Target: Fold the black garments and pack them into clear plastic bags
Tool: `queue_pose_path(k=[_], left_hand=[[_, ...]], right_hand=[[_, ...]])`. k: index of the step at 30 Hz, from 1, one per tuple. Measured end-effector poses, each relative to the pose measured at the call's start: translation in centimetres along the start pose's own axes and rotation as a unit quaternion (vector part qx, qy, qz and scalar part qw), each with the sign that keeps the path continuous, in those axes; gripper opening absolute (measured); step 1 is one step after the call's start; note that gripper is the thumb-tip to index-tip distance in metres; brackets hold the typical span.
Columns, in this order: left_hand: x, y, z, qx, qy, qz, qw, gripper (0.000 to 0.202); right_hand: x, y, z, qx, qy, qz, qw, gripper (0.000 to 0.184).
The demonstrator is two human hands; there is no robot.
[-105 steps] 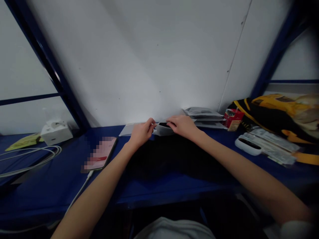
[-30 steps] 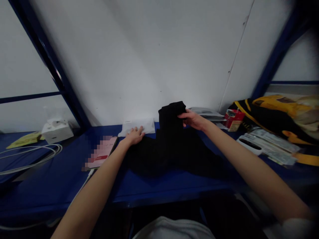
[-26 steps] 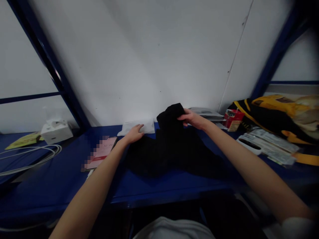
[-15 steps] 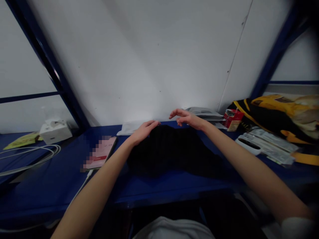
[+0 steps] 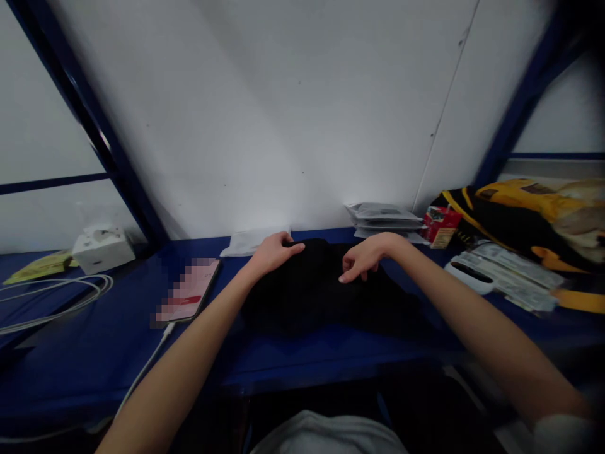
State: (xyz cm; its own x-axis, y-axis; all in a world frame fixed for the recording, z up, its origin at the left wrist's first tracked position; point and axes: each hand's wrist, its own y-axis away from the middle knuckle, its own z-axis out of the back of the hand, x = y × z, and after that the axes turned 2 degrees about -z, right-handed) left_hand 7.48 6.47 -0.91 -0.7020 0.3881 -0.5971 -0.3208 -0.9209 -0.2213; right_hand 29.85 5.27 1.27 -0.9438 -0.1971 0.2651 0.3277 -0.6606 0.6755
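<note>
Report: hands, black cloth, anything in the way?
Left hand at far-left edge of bunched black cloth; right hand over it, contact unclear. Cloth lies on glossy blue tabletop. Flat white packet beyond left hand.

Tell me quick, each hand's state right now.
Left hand: at the black cloth; grip can't be told.
Right hand: loosely curled over the black cloth; grip can't be told.

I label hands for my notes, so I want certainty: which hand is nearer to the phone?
The left hand. It is to the right of the phone, at the edge of the black cloth; the right hand is farther right, over that cloth.
</note>
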Motion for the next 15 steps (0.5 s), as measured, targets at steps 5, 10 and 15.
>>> queue_pose_path(k=[5,10,15], left_hand=[[0.1,0.0,0.0,0.003,0.015,0.050,0.999,0.020],[-0.1,0.1,1.3,-0.045,0.136,0.080,0.986,0.015],[-0.2,0.5,3.5,-0.045,0.256,0.095,0.961,0.037]], right_hand=[[1.0,-1.5,-0.9,-0.024,0.030,-0.002,0.999,0.045],[0.0,-0.7,-0.1,-0.053,-0.100,0.076,0.991,0.059],[-3.4,1.8,2.2,-0.165,-0.236,0.173,0.942,0.049]])
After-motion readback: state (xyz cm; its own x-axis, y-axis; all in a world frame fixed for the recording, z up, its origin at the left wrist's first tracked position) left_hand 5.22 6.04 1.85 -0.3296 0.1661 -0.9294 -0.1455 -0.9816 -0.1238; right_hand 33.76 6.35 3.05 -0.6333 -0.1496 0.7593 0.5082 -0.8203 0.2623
